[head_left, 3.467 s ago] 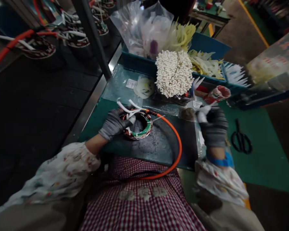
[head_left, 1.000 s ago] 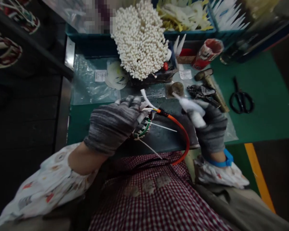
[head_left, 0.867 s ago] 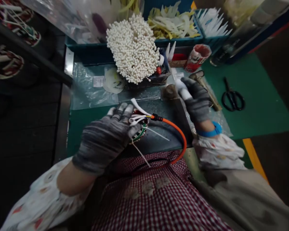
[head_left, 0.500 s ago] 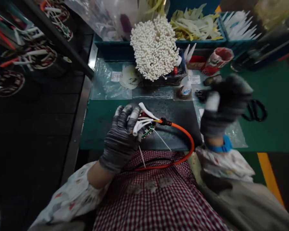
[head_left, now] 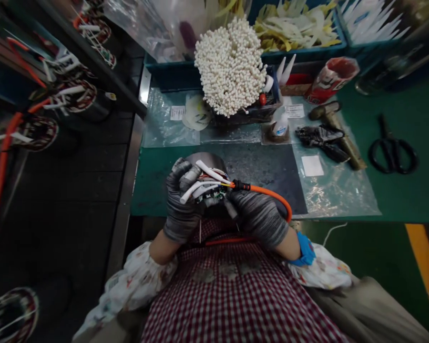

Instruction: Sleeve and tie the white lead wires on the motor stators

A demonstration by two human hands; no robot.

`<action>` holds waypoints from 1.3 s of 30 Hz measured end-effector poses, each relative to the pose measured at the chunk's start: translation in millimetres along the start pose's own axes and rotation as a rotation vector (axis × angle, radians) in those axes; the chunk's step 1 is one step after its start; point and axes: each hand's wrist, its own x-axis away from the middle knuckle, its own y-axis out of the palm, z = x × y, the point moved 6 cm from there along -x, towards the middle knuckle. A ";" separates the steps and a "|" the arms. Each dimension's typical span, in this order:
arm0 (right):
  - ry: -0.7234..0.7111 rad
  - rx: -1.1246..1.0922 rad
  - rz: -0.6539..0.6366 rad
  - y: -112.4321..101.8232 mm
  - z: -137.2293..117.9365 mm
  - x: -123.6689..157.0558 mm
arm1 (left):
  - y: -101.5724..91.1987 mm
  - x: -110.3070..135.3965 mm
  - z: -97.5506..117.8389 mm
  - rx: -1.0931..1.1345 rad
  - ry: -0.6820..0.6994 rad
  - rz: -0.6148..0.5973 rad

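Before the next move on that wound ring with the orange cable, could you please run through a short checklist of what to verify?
1. Left hand grips the wound ring: ok, fingers wrap its left side.
2. Right hand supports the ring from the right: ok, it touches the ring's lower right edge.
3. Orange cable free of snags: ok as far as seen; it curves behind the right hand and crosses the checked apron.
4. White sleeved leads seated in place: not ok, they stick out loose above the ring.
5. Scissors on the green mat: ok, lying to the right.
6. Small bottle capped: cannot tell.
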 end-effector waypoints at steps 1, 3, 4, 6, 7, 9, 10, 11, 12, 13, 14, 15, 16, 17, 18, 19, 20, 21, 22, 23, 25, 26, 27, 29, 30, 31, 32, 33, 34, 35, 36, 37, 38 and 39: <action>-0.008 -0.019 -0.007 2.6 1.6 1.6 | 0.4 0.2 0.1 0.005 0.009 0.009; -0.018 -0.042 -0.023 8.5 4.8 3.4 | 1.2 -1.6 -1.0 0.019 0.007 0.009; -0.017 -0.054 -0.022 11.1 5.8 3.4 | 1.5 -3.0 -2.0 0.024 -0.002 0.003; -0.008 -0.081 -0.014 16.1 4.6 1.4 | 1.3 -5.2 -4.3 0.024 -0.020 -0.011; 0.001 -0.091 -0.006 18.2 2.2 -0.4 | 1.2 -5.7 -5.4 0.020 -0.026 -0.021; 0.031 -0.096 0.014 20.6 -6.3 -5.3 | 0.7 -5.1 -7.5 0.007 -0.039 -0.038; 0.048 -0.091 0.022 20.7 -11.8 -8.1 | 0.4 -4.3 -8.9 0.000 -0.049 -0.046; 0.060 -0.087 0.026 19.9 -17.9 -11.0 | 0.0 -3.6 -10.3 -0.006 -0.057 -0.049; 0.067 -0.084 0.026 18.2 -24.0 -13.9 | -0.4 -3.2 -11.8 -0.007 -0.065 -0.049; 0.067 -0.082 0.025 15.2 -29.5 -16.4 | -0.5 -3.5 -13.6 -0.002 -0.072 -0.050; 0.060 -0.084 0.025 11.0 -33.7 -18.4 | 0.1 -4.6 -15.7 0.005 -0.078 -0.056; 0.046 -0.084 0.027 5.5 -35.9 -19.5 | 1.3 -6.6 -18.1 0.014 -0.083 -0.067; 0.021 -0.097 0.037 -1.5 -35.7 -19.6 | 2.9 -9.5 -20.6 0.024 -0.084 -0.079; -0.019 -0.135 0.055 -10.1 -32.6 -18.3 | 4.7 -13.0 -23.1 0.032 -0.082 -0.094; -0.068 -0.190 0.084 -20.5 -25.9 -15.5 | 6.3 -16.8 -25.3 0.040 -0.073 -0.108; -0.106 -0.248 0.130 -32.8 -13.9 -11.1 | 7.3 -20.6 -27.1 0.049 -0.061 -0.120; -0.111 -0.290 0.202 -46.9 4.6 -5.4 | 7.6 -23.9 -28.3 0.060 -0.046 -0.133; -0.096 -0.322 0.288 -62.0 28.3 1.7 | 7.5 -26.4 -28.8 0.076 -0.030 -0.153; 0.006 -0.276 0.396 -77.2 59.3 9.9 | 6.6 -28.0 -28.8 0.093 -0.016 -0.174; 0.114 -0.214 0.512 -92.1 91.7 19.5 | 4.4 -28.6 -28.1 0.109 -0.003 -0.186; 0.337 0.061 0.560 -108.9 151.1 33.5 | -1.7 -27.2 -26.2 0.130 0.000 -0.198; 0.472 0.261 0.504 -111.1 177.3 37.6 | -4.6 -25.3 -25.4 0.137 -0.013 -0.204; 0.508 0.301 0.467 -110.1 197.3 38.7 | -7.0 -22.8 -24.8 0.141 -0.032 -0.212; 0.519 0.346 0.408 -101.5 222.0 36.3 | -9.8 -16.2 -24.2 0.137 -0.075 -0.233; 0.504 0.334 0.394 -95.6 228.2 34.2 | -10.9 -12.5 -24.1 0.132 -0.090 -0.235; 0.492 0.327 0.385 -90.2 231.5 32.6 | -12.4 -8.8 -24.0 0.125 -0.097 -0.222; 0.484 0.319 0.380 -86.2 232.8 32.3 | -13.8 -4.9 -24.2 0.118 -0.102 -0.205; 0.476 0.306 0.372 -84.1 232.5 33.4 | -15.1 -1.0 -25.1 0.111 -0.113 -0.188; 0.467 0.291 0.362 -84.7 230.6 36.7 | -16.4 2.9 -26.4 0.104 -0.126 -0.173; 0.458 0.279 0.347 -88.1 226.9 42.5 | -17.6 6.4 -27.9 0.094 -0.139 -0.162; 0.451 0.270 0.334 -94.6 220.8 50.9 | -19.0 9.4 -29.6 0.081 -0.151 -0.154; 0.442 0.252 0.328 -103.6 211.7 61.6 | -20.6 11.7 -30.7 0.069 -0.153 -0.149; 0.431 0.230 0.313 -112.9 199.3 73.3 | -22.0 13.3 -31.3 0.062 -0.147 -0.154; 0.411 0.178 0.331 -123.0 182.8 85.3 | -23.0 14.2 -31.5 0.061 -0.136 -0.168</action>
